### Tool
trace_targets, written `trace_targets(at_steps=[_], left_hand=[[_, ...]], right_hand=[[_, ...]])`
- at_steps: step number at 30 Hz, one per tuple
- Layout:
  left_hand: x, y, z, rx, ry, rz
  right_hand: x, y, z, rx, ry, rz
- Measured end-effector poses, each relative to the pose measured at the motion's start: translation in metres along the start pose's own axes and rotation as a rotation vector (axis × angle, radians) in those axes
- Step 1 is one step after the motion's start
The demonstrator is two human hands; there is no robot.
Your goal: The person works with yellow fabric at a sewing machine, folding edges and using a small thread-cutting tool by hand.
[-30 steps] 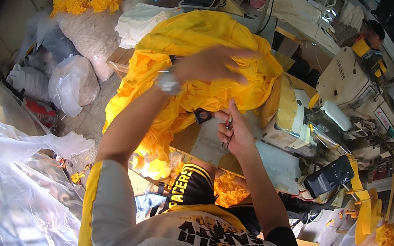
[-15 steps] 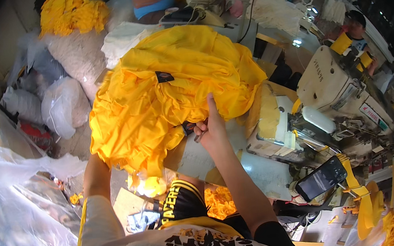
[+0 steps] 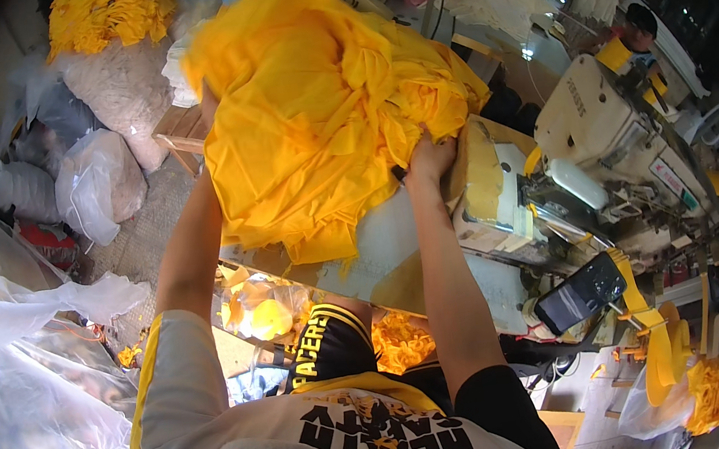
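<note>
A big heap of yellow fabric (image 3: 302, 132) lies bunched over the grey table (image 3: 385, 244) in front of me, its upper left part raised and blurred. My left hand (image 3: 209, 105) is at the heap's far left edge, mostly covered by the cloth, so its fingers are hidden. At the heap's right side my right hand (image 3: 431, 160) is closed on a fold of the yellow fabric. A small dark piece (image 3: 399, 173) juts out beside its fingers; I cannot tell what it is.
An industrial sewing machine (image 3: 586, 117) stands close on the right, with a phone (image 3: 580, 293) in a holder below it. Stuffed sacks (image 3: 100, 181) crowd the left, near a wooden stool (image 3: 182, 131). Yellow scraps (image 3: 400, 343) lie under the table. Other people sit farther back.
My left hand has moved up and away from me, lifting the fabric's left part. My right hand has gone right and farther out, onto the cloth. Dark labels seen before are now covered.
</note>
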State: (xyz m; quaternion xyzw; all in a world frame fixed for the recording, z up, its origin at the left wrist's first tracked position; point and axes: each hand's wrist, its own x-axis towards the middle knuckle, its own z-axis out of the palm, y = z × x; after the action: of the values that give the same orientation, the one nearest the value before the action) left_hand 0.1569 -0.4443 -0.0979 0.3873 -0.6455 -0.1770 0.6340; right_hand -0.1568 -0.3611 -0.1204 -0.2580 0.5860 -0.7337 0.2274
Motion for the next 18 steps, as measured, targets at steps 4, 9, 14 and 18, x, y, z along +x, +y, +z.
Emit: trace_targets(at_steps=[4, 9, 14, 18], left_hand=[[-0.051, -0.025, -0.053, -0.008, -0.034, -0.108], [-0.002, 0.064, -0.101, 1.01, -0.507, -0.556], [0.049, 0.119, -0.039, 0.772, -0.259, 0.113], [0.033, 0.129, 0.087, 0.33, -0.292, 0.248]], right_hand=[[-0.002, -0.012, -0.013, -0.017, -0.036, 0.02], [-0.078, -0.049, -0.079, -0.194, -0.573, 0.231], [-0.138, -0.084, -0.159, -0.836, -0.937, -0.609], [-0.129, -0.071, -0.175, -0.701, -0.999, -0.77]])
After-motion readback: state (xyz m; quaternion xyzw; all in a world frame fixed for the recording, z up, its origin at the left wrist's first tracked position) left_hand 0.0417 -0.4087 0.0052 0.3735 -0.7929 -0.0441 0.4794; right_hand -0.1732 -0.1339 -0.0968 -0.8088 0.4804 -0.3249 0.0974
